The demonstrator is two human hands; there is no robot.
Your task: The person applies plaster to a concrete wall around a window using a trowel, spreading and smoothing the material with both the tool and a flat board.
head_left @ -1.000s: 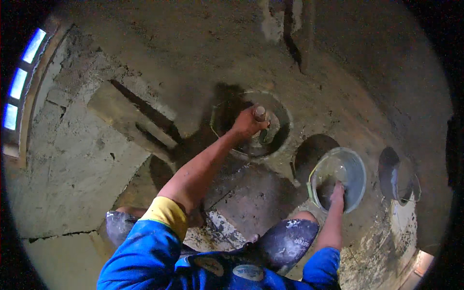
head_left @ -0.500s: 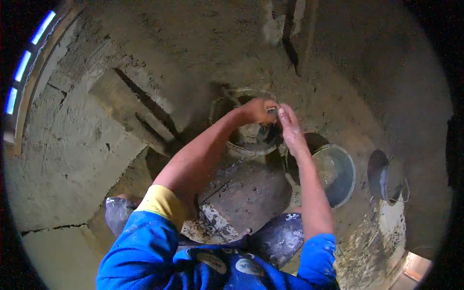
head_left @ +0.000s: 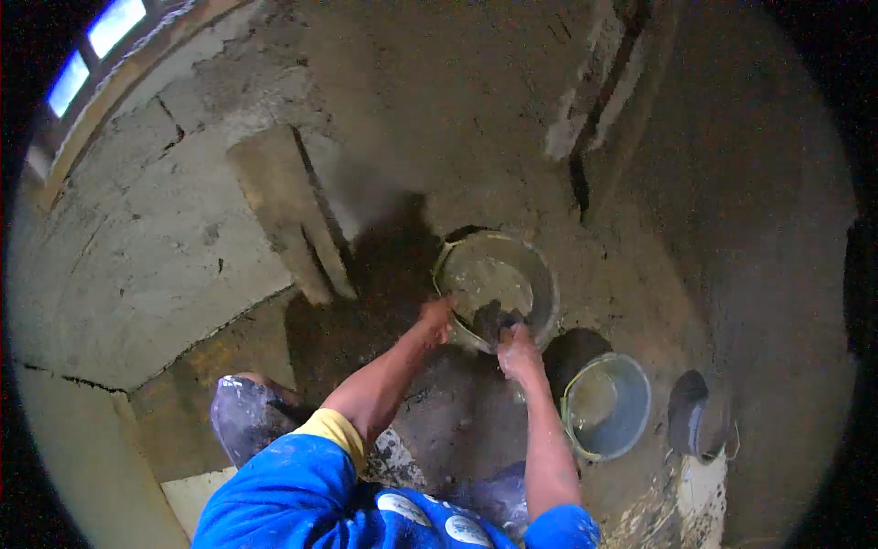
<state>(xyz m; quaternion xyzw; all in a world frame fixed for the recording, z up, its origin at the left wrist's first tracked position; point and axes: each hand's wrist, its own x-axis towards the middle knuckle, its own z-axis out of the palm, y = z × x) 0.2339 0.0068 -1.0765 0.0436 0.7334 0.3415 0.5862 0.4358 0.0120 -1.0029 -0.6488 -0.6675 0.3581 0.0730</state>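
Counting clock hours around the gray basin [head_left: 543,285], we find two bright window panes [head_left: 117,26] far off at ten o'clock, then a wooden board [head_left: 265,183] nearer in the same direction, lying slantwise on the rough gray surface. At eight o'clock we see our left knee [head_left: 242,421] in dark, pale-smeared cloth, and beside it the blue sleeve [head_left: 274,494] with its yellow cuff [head_left: 334,435]. Our left hand [head_left: 439,317] is at the basin's edge at eight o'clock; its fingers are blurred, so we cannot tell how wide they stand or whether they touch the rim. The basin itself lies in front of us, between our hands and farther out, with cloudy liquid inside. At its six o'clock a dark tool [head_left: 490,317] is over the near rim, its exact kind unclear to us. We have the fingers of our right hand [head_left: 519,355] drawn in around the tool's near end, just beside the rim. Up at one o'clock runs a dark groove [head_left: 599,114] with pale edges. Between four and five o'clock stands a smaller bucket [head_left: 633,407], and past it, at four, a dim vessel [head_left: 713,423].
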